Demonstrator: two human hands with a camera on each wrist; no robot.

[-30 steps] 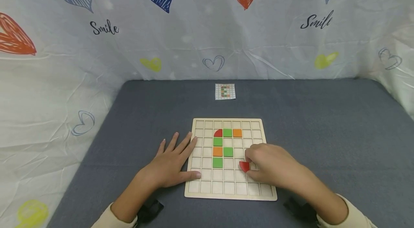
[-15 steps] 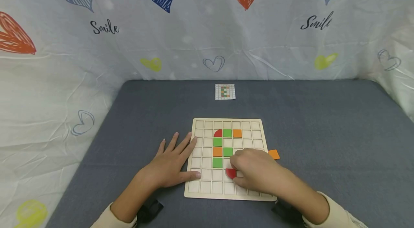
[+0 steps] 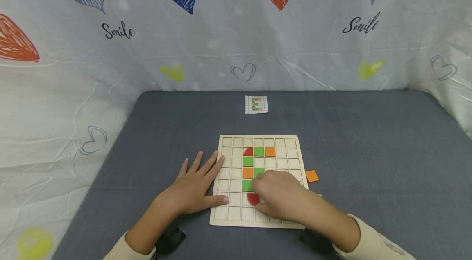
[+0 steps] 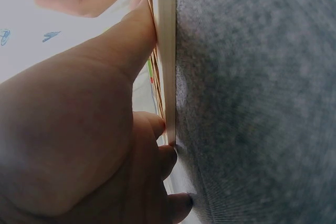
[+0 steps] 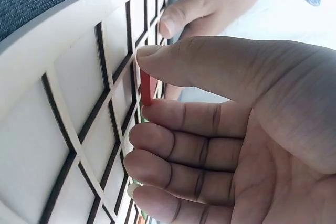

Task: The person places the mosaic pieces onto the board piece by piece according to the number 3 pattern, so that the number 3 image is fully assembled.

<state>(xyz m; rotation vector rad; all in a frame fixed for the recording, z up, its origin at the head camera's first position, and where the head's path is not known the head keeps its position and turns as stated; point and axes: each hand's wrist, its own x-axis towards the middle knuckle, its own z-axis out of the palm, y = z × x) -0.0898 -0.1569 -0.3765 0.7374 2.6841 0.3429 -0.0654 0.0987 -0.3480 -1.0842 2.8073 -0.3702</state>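
My right hand (image 3: 282,194) pinches a red quarter-circle tile (image 3: 253,199) between thumb and index finger, over the lower middle of the wooden grid board (image 3: 236,213). In the right wrist view the red tile (image 5: 145,85) stands edge-on between the two fingertips, close to the board's slots. Spread fingers of my left hand (image 3: 197,188) rest at the board's left edge, the thumb lying on its surface. Set in the grid are another red quarter-circle tile (image 3: 248,152), green tiles (image 3: 248,162) and orange tiles (image 3: 270,152). My right hand hides part of the grid.
A loose orange tile (image 3: 312,176) lies right of the board, and a green corner shows beside my right forearm. A small printed card (image 3: 256,104) with a coloured grid pattern lies at the table's back. Behind the grey table (image 3: 368,141) hangs a heart-printed cloth (image 3: 228,26).
My right hand has moved left and slightly down across the board with the red quarter-circle tile, uncovering the loose orange tile. My left hand has stayed put.
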